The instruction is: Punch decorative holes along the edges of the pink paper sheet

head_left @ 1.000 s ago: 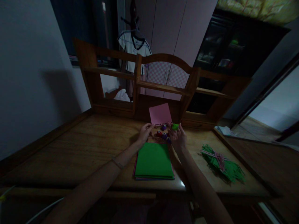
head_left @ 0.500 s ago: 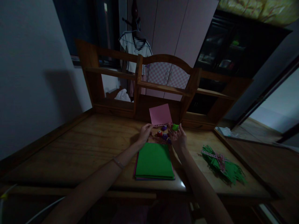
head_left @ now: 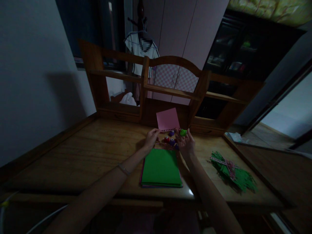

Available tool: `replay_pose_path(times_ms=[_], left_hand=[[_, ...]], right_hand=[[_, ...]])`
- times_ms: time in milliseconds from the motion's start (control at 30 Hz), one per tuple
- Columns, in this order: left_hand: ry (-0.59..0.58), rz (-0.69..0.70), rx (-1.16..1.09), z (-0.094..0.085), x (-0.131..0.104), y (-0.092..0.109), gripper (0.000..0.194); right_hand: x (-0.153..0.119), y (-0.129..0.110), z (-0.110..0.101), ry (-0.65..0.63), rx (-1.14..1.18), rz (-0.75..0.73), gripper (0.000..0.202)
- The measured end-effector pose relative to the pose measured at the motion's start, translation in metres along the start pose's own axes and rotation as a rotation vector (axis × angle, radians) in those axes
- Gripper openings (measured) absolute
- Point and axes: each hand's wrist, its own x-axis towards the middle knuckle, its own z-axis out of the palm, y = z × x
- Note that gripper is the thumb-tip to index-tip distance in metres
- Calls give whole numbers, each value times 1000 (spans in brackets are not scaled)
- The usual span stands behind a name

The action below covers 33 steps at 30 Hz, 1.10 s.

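Observation:
A pink sheet of paper [head_left: 168,119] is held up over the desk, with a row of small dark holes along its near edge. My left hand [head_left: 151,138] pinches the sheet's near left corner. Around a small green craft punch [head_left: 183,132] at the sheet's near right corner, the fingers of my right hand [head_left: 186,143] are closed. Below the sheet lie a red punch [head_left: 167,139] and several purple punches [head_left: 172,141] among small pink scraps. Closer to me is a stack of coloured paper with a green sheet [head_left: 161,167] on top.
To the right lies a pile of green paper strips [head_left: 234,172] with pink punched strips across it. A wooden shelf unit [head_left: 170,91] stands along the desk's back edge. White cloth or plastic [head_left: 234,137] rests beyond the right rim.
Hardly anything differs. The pink sheet has shifted very slightly to the right, and both hands keep their hold.

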Motion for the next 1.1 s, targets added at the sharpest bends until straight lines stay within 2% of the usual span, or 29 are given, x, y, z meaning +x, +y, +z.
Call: replay_pose_path(times_ms=[333, 1100], left_hand=[[-21, 26, 11, -2, 3, -6, 35], [1, 67, 60, -3, 2, -4, 31]], right_hand=[[-4, -1, 6, 27, -27, 35, 24], [1, 3, -1, -3, -13, -2, 18]])
